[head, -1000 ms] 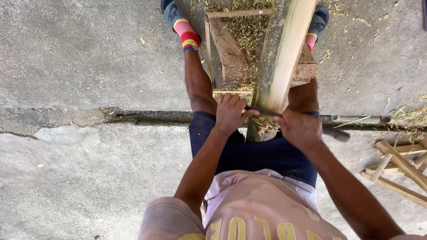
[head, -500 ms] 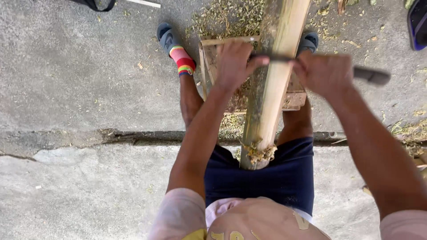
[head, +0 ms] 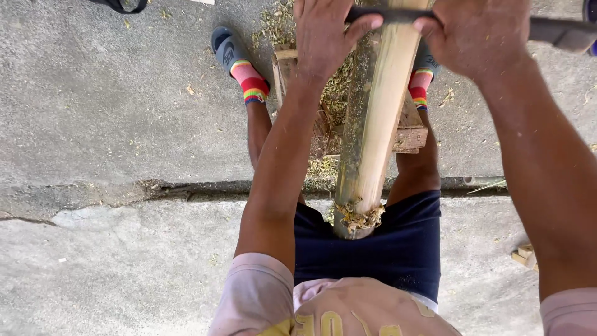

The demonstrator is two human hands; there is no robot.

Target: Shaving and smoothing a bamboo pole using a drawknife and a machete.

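A thick bamboo pole [head: 373,130] leans between my legs, its frayed near end against my dark shorts. A dark long blade [head: 553,30] lies across the pole near the frame's top. My left hand [head: 326,34] grips the blade's left end. My right hand [head: 476,34] grips it to the right of the pole, and the handle end sticks out to the right. The pole's right side is pale and scraped; its left side is still green.
A small wooden stand [head: 407,134] covered in shavings supports the pole over rough concrete. A crack [head: 168,190] crosses the concrete. My feet wear striped socks [head: 252,84] and slippers. Wood scraps [head: 525,256] lie at the right edge.
Both hands have pushed the blade away from my body along the pole, from its near end up towards the frame's top. The camera view has shifted closer.
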